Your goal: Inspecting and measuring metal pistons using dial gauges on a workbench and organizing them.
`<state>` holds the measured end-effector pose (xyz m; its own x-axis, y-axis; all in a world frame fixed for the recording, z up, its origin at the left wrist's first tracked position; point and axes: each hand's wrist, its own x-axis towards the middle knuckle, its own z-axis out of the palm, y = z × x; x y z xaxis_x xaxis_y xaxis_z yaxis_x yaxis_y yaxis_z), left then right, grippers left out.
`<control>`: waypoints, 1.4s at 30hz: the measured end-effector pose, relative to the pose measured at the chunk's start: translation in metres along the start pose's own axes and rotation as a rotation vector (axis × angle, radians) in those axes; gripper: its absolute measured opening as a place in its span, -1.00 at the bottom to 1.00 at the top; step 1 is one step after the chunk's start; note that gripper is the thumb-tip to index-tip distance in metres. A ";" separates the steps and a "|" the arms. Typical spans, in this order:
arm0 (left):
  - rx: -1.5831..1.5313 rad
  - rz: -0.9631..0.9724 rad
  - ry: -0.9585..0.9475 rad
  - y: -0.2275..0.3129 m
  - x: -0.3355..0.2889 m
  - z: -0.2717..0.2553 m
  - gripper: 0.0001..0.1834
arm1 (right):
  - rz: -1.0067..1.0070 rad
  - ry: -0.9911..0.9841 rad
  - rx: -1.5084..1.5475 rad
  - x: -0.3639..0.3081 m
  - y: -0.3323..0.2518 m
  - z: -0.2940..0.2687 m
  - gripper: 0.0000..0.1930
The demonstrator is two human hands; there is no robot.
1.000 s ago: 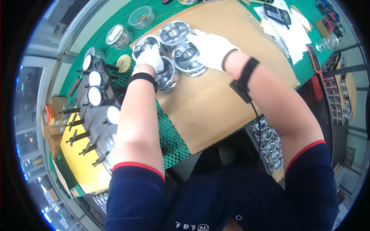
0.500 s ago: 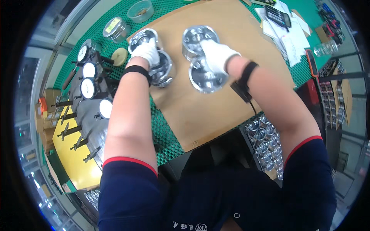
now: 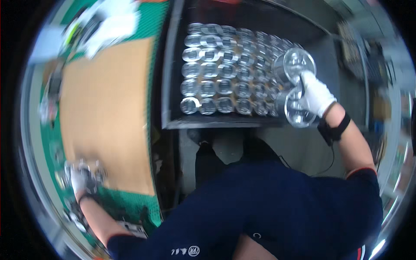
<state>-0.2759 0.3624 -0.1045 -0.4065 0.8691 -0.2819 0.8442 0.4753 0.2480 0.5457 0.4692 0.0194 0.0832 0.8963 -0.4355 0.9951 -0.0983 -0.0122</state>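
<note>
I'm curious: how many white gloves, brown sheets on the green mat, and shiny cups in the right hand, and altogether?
White gloves: 2
Brown sheets: 1
Cups in right hand: 2
Total: 5

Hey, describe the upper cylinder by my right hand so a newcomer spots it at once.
Find the big black tray with rows of shiny cylinders. At the right end of those rows, a white-gloved right hand holds two more. The upper cylinder looks larger than those in the rows and sits higher in view than its held mate.
</note>
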 end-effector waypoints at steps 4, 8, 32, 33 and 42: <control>0.664 0.031 0.203 0.035 -0.040 0.010 -0.17 | 0.227 0.113 -0.133 -0.019 0.167 0.027 -0.46; 0.419 0.074 0.198 0.227 -0.110 0.036 -0.13 | 0.377 0.026 -0.034 -0.021 0.332 0.067 -0.56; 0.443 0.941 -0.701 0.963 -0.311 0.690 -0.60 | 0.792 -0.622 0.770 0.199 0.581 0.413 -0.21; 0.473 0.961 -0.723 0.964 -0.312 0.711 -0.61 | 0.745 -0.633 0.732 0.201 0.582 0.426 -0.22; 0.589 1.045 -0.674 0.937 -0.311 0.856 -0.67 | 0.659 -0.580 0.708 0.217 0.596 0.519 -0.41</control>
<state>0.9411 0.4203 -0.5780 0.6072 0.4681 -0.6420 0.7400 -0.6273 0.2426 1.1293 0.3807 -0.5498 0.3593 0.2607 -0.8960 0.4967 -0.8663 -0.0529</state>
